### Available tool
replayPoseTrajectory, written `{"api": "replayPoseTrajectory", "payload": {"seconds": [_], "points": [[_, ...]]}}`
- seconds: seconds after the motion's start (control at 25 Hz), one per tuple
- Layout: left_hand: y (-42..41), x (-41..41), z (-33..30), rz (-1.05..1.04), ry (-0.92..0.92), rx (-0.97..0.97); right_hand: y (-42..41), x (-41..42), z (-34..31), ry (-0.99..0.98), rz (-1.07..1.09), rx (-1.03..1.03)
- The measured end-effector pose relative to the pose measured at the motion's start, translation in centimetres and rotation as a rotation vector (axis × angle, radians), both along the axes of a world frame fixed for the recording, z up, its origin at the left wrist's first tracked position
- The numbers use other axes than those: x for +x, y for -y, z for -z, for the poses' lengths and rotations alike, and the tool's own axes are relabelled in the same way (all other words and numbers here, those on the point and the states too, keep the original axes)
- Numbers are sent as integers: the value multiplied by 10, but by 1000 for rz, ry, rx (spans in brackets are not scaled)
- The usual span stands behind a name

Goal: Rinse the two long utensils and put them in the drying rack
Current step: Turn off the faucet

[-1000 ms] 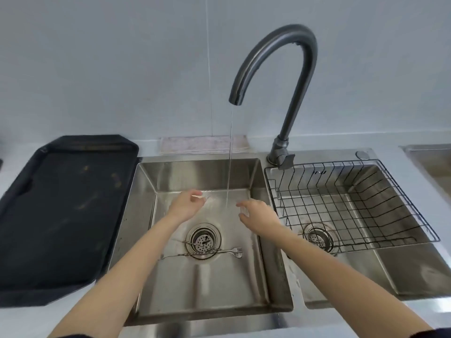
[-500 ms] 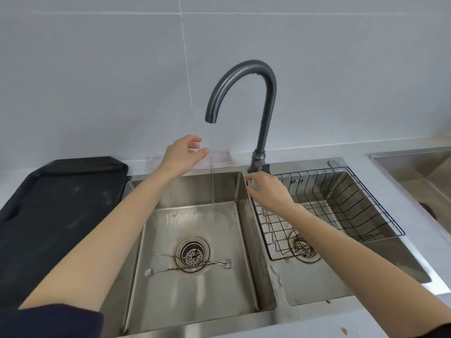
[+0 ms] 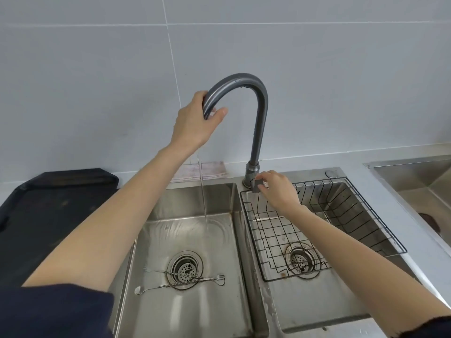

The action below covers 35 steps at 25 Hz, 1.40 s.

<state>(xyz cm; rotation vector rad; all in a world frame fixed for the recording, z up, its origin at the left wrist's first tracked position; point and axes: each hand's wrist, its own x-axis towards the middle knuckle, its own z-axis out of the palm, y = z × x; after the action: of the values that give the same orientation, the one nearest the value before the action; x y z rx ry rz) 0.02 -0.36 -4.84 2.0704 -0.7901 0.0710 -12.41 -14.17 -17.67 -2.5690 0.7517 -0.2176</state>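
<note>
Wrapped around the spout end of the tap [image 3: 244,81], the left hand [image 3: 195,123] has fingers curled over the pipe and the thumb under it, while the right hand [image 3: 278,189] pinches the small lever [image 3: 256,185] at the tap's base between fingertips and thumb. Water [image 3: 202,191] runs in a thin stream into the left basin [image 3: 185,215]. Both long utensils are well below either hand, untouched: a twisted-handle spoon [image 3: 146,289] and a small fork [image 3: 219,276] lie crossed over the drain [image 3: 185,268] of that basin. The wire drying rack [image 3: 341,215] sits in the right basin, apparently with nothing in it.

Several things could go wrong from here. If the left hand swings the spout too far right, the stream would likely fall into the rack side, or onto the divider, and splash the counter. If the right hand pushes the lever too hard, the flow could jump and spray off the steel floor. The utensils are thin and wet, lying flat on a slick surface, so I judge they will be hard to pick up and could slip back with a clatter. The fork may also fall through the rack's wide wire gaps
</note>
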Motion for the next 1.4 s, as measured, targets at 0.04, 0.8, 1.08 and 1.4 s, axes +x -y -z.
{"api": "replayPoseTrajectory", "payload": {"seconds": [0.04,0.8,1.08,1.4], "points": [[5,2,-6,-1,27,-15,3,3,0,12,6,3],[40,35,-12,54,352,-4,29,37,0,106,48,77],[38,34,-10,40,382,5,27,41,1,110,77,89],[33,28,-11,57,415,34,10,33,3,122,111,-7]]}}
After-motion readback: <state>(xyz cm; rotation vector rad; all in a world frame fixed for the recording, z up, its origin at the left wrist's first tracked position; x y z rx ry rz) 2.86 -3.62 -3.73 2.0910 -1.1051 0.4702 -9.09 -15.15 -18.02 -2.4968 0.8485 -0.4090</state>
